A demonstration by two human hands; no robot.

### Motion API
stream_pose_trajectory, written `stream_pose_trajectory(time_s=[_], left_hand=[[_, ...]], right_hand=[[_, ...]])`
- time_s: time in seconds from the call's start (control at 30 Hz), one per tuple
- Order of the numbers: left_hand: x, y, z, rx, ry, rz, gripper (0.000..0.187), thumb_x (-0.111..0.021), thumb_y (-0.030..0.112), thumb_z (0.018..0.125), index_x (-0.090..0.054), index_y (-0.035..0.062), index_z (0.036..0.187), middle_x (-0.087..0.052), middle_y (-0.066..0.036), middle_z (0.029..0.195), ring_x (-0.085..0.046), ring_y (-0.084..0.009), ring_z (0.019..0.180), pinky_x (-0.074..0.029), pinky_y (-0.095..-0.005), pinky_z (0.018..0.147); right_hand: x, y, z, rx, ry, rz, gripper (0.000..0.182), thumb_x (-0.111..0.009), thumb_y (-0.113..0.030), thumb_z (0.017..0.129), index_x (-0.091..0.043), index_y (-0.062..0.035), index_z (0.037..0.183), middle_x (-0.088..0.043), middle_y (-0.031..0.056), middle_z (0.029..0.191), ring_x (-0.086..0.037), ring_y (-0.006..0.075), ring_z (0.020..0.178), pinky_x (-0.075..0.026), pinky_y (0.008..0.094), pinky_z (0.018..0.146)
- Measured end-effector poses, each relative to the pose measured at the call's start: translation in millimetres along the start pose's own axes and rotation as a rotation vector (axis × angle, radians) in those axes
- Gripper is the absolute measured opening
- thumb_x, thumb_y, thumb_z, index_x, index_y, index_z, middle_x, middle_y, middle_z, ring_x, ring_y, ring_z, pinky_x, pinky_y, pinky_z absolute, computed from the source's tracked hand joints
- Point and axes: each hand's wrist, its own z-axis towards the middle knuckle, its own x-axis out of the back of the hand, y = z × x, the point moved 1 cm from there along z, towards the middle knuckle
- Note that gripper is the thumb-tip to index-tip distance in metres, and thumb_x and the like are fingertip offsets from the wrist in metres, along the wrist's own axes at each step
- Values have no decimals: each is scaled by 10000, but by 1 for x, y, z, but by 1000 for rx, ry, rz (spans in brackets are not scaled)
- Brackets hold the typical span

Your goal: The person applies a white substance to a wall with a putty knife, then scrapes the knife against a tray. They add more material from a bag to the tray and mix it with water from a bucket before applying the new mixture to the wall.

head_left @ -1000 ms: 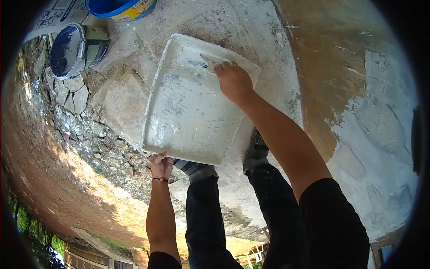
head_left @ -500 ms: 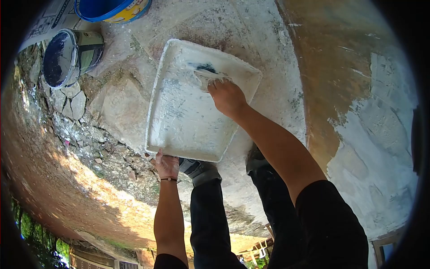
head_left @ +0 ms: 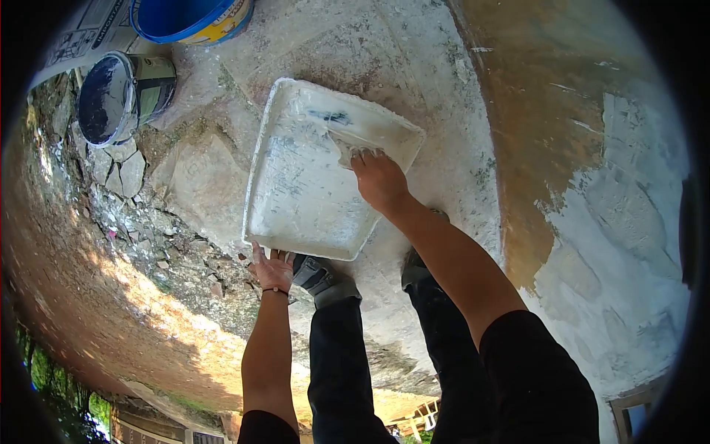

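A white, paint-crusted tray (head_left: 310,185) lies tilted in the middle of the head view, with white residue and a dark smear near its far side. My right hand (head_left: 379,177) is closed on a flat scraper (head_left: 342,150) whose blade meets the tray's inner surface at the right. At the tray's near left edge is my left hand (head_left: 274,269), fingers spread and thumb up against the rim; part of the fingers is hidden under the tray.
A dark paint bucket (head_left: 107,100) and a blue and yellow bucket (head_left: 194,18) stand at the upper left. Broken stones (head_left: 122,174) lie below them. My shoes and legs are under the tray. A partly white-coated wall (head_left: 614,244) rises at the right.
The scraper and my right hand have moved slightly toward me along the tray. My left hand's fingers have spread from their grip on the rim. The tray's far edge sits a little lower.
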Motion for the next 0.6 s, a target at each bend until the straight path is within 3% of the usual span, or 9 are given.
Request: stream_pose_trajectory(time_s=[0.07, 0.13, 0.2, 0.23, 0.3, 0.33, 0.4, 0.43, 0.6], left_hand=[[5, 3, -8, 31, 30, 0, 884, -598, 555, 742, -131, 160, 1380, -406, -100, 1280, -414, -278, 1154, -314, -442, 962], [14, 12, -20, 111, 233, 115, 779, -539, 561, 789, -161, 238, 1389, -393, -95, 1309, -392, -280, 1187, -307, -435, 973], [19, 24, -34, 115, 266, 261, 788, -501, 568, 808, -163, 167, 1396, -344, -113, 1360, -374, -287, 1209, -312, -430, 980], [13, 38, -40, 112, 284, 279, 749, -492, 546, 824, -190, 152, 1385, -365, -114, 1341, -398, -284, 1184, -326, -421, 969], [2, 58, -61, 88, 291, 305, 711, -483, 524, 840, -216, 138, 1374, -385, -116, 1323, -422, -281, 1159, -339, -413, 958], [1, 71, -69, 63, 230, 337, 668, -473, 495, 855, -238, 128, 1362, -410, -117, 1295, -451, -275, 1118, -362, -410, 933], [-19, 89, -96, -44, 182, 432, 554, -431, 409, 897, -288, 91, 1328, -472, -125, 1214, -515, -254, 1004, -424, -397, 853], [-33, 96, -112, -91, 195, 438, 541, -421, 395, 901, -295, 82, 1325, -474, -134, 1209, -517, -256, 1000, -430, -398, 847], [-111, 131, -147, -220, 123, 577, 487, -450, 334, 897, -332, 91, 1302, -516, -137, 1168, -567, -271, 961, -470, -411, 813]], right_hand=[[25, 1, -16, -37, 76, 52, 190, -559, -80, 714, -606, -20, 889, -596, 130, 819, -601, 252, 776, -517, 349, 685], [56, 6, -32, -75, 169, 109, 204, -577, -82, 703, -604, -16, 894, -596, 141, 816, -604, 256, 765, -512, 363, 684], [85, 12, -47, -373, 191, 291, 264, -596, -83, 689, -595, 15, 934, -607, 174, 855, -609, 287, 755, -495, 370, 700], [93, 15, -41, -373, 209, 308, 264, -596, -83, 689, -595, 15, 934, -607, 174, 855, -609, 287, 755, -495, 370, 700], [104, 28, -49, -891, 118, 808, 305, -584, -73, 702, -574, 41, 984, -619, 169, 886, -613, 269, 734, -478, 336, 696], [105, 30, -48, -880, 125, 831, 305, -584, -73, 702, -574, 41, 984, -619, 169, 886, -613, 269, 734, -478, 336, 696], [108, 35, -51, -1212, 259, 1456, 300, -563, -45, 731, -558, 61, 1012, -617, 140, 897, -603, 210, 739, -466, 296, 695], [102, 38, -53, -1237, 302, 1560, 274, -550, -22, 756, -551, 63, 1017, -604, 109, 883, -583, 169, 738, -461, 278, 669], [100, 51, -55, -1245, 386, 1923, 299, -518, 8, 772, -527, 55, 1068, -601, 118, 927, -590, 183, 787, -467, 287, 708]])
